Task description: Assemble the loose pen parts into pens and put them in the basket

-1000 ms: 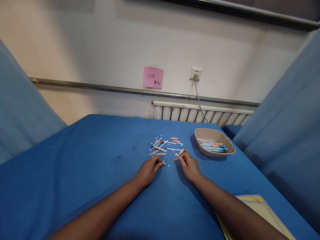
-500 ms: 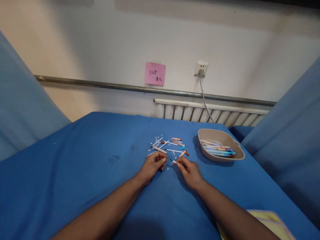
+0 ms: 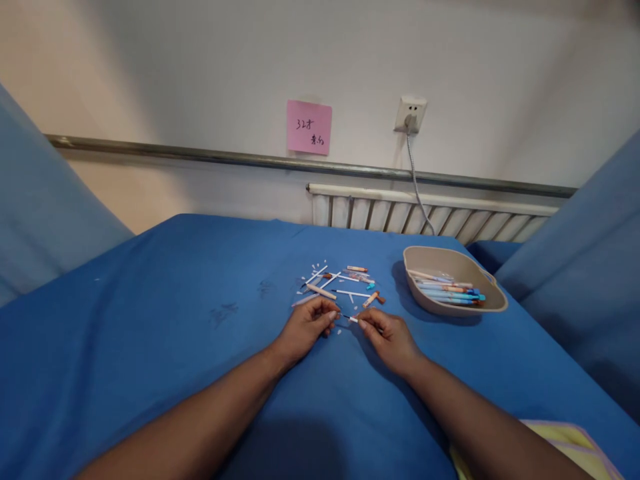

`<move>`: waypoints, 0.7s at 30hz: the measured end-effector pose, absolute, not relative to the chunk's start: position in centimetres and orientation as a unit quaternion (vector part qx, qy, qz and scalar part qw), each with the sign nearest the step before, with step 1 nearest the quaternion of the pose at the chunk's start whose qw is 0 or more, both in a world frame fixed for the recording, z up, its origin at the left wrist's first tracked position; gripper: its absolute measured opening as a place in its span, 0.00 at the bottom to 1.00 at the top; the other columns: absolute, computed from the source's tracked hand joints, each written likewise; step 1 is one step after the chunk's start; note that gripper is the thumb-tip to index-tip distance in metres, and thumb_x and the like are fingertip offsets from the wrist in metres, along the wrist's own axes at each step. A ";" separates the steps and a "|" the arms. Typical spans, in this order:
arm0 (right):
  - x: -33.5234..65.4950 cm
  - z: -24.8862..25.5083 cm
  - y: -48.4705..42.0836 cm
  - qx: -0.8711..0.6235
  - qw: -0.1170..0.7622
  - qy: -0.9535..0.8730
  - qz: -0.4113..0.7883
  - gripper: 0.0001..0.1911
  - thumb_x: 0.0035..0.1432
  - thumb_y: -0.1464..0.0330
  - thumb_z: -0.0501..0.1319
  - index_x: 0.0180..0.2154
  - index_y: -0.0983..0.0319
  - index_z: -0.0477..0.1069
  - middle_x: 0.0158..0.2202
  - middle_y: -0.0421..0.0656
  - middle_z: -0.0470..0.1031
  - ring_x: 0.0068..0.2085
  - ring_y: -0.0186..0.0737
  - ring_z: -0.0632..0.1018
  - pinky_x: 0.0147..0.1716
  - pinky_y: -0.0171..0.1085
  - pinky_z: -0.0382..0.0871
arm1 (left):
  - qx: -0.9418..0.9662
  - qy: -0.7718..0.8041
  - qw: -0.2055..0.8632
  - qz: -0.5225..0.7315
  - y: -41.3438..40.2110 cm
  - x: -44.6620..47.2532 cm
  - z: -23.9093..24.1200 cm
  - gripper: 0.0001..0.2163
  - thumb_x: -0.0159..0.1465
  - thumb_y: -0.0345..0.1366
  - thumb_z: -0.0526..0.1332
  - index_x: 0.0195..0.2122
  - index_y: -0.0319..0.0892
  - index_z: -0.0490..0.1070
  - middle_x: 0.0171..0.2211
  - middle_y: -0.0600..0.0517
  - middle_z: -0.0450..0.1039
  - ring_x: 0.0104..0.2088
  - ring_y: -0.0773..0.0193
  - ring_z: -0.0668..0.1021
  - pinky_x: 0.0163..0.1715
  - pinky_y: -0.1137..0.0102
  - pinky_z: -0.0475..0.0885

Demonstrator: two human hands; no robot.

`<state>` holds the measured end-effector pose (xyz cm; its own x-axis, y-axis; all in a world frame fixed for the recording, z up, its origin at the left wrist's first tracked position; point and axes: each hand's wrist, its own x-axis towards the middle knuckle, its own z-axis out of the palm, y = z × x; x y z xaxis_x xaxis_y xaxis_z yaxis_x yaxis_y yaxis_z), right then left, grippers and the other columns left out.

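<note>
Left of the basket (image 3: 470,268), the right hand (image 3: 389,337) hid one end of a white stick (image 3: 353,319) — whether the left hand (image 3: 311,324) touched the other end was too small to tell. Nearer than the basket, the right forearm (image 3: 483,413) hid part of a yellow cloth (image 3: 567,435), cut off by the bottom edge.

Dim, uneven light leaves soft shadows across the wall (image 3: 225,80) and blue cloth (image 3: 175,307).

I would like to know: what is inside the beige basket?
In the beige basket, several pens lie piled, some blue, some pale. What lies underneath is covered by the upper pens and cannot be seen.
</note>
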<state>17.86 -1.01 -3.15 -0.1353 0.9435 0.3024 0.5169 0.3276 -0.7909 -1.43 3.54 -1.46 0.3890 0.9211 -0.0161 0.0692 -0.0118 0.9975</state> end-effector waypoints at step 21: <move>16.8 -2.4 -2.7 -0.448 0.400 -0.764 0.235 0.18 0.60 0.69 0.50 0.50 0.54 0.68 0.43 0.42 0.76 0.43 0.41 0.76 0.43 0.37 0.67 | 0.634 0.364 0.574 0.369 1.5 -0.8 -1.1 0.21 0.50 0.33 0.67 0.44 0.40 0.64 0.26 0.56 0.70 0.26 0.69 0.72 0.29 0.73 0.68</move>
<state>16.81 -2.69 -2.43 -0.2785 0.8733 0.3997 0.4972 0.4872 -0.7179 -0.84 1.52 -1.07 0.4628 0.8851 0.0483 0.0383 -0.0744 0.9965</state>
